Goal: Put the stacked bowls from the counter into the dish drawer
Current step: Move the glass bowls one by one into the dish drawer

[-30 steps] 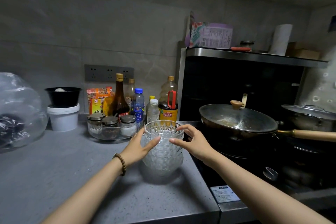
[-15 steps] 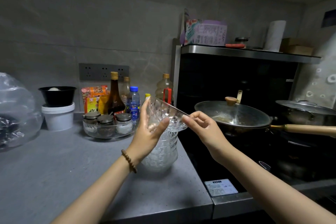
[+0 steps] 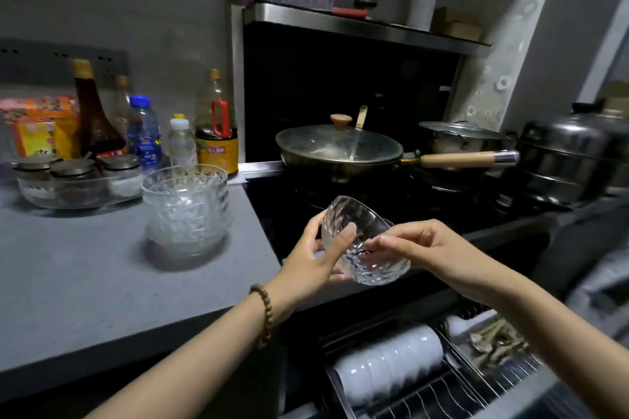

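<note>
- Looking at the clutter first, with everything placed off the stack (image 3: 187, 211) of glass bowls, which sits on the grey counter (image 3: 85, 282) near its right edge.
- Just left of the stack is a clear tray (image 3: 34, 196) holding three lidded jars. Behind the stack stand the bottles: a dark sauce bottle (image 3: 93, 112), a blue-capped bottle (image 3: 144, 133) and an oil bottle (image 3: 216, 133) with a red handle.
- Right of the stack and further back is a lidded wok (image 3: 340, 153) on the black stovetop (image 3: 374, 201), its wooden handle pointing away from the stack. Far right of the stack sits a steel steamer (image 3: 571, 160).
- Well below and right of the stack, under counter level, the dish drawer (image 3: 425, 398) is pulled open. A row of white bowls (image 3: 388, 364) stands on edge in its wire rack, with cutlery (image 3: 493, 343) on the side further from the stack.
- The one glass bowl (image 3: 371, 265) is up in the air, right of the stack and nearer the camera, past the counter edge and above the drawer. The white bowls are pretty much right under it.
- It's tilted, not level. The mouth faces up and away toward the stove, and the base is down toward the person. Being round, it has no real long side, but the mouth-to-base line leans back.
- The left hand (image 3: 316, 255), with a bead bracelet (image 3: 265, 313) on the wrist, grips the stack-side wall, thumb laid across the near face and fingers curled round behind.
- The right hand (image 3: 432, 248) pinches the opposite side, fingers close together and bent, with the tips on the glass.
</note>
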The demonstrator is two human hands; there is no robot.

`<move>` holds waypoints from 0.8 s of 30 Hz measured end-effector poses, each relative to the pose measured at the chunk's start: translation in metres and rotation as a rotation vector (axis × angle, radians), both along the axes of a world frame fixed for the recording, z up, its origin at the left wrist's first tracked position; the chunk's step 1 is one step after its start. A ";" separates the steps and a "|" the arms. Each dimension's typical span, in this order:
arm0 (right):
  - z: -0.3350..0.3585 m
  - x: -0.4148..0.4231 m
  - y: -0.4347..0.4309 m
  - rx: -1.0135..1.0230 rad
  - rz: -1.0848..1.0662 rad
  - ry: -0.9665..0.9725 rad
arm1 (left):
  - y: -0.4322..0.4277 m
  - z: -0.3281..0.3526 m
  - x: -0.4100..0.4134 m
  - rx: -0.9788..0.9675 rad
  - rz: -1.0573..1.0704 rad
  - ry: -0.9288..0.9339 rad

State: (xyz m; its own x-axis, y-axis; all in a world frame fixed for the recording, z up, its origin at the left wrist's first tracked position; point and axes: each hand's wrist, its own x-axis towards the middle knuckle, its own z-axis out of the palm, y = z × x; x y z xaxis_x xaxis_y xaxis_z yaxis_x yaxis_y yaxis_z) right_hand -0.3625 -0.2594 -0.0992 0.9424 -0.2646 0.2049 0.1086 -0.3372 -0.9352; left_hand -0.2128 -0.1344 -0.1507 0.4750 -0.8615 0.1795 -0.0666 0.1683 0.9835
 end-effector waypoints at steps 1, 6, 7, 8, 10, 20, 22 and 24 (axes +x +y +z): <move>-0.009 -0.012 -0.006 0.029 -0.002 0.025 | -0.007 -0.009 -0.009 0.031 -0.026 0.003; -0.063 -0.058 -0.034 0.107 -0.095 0.189 | -0.038 -0.064 -0.045 0.258 -0.177 0.055; -0.075 -0.064 -0.039 0.102 -0.117 0.224 | -0.044 -0.076 -0.050 0.317 -0.206 0.067; -0.087 -0.068 -0.043 0.109 -0.134 0.254 | -0.050 -0.088 -0.054 0.374 -0.236 0.078; -0.111 -0.073 -0.051 0.176 -0.171 0.301 | -0.060 -0.114 -0.061 0.448 -0.281 0.129; -0.205 -0.054 -0.077 0.465 -0.371 0.544 | -0.082 -0.227 -0.061 0.587 -0.156 0.147; -0.220 -0.049 -0.082 0.490 -0.392 0.635 | -0.076 -0.243 -0.054 0.594 -0.136 -0.007; -0.233 -0.042 -0.087 0.484 -0.414 0.731 | -0.070 -0.259 -0.046 0.584 -0.103 -0.222</move>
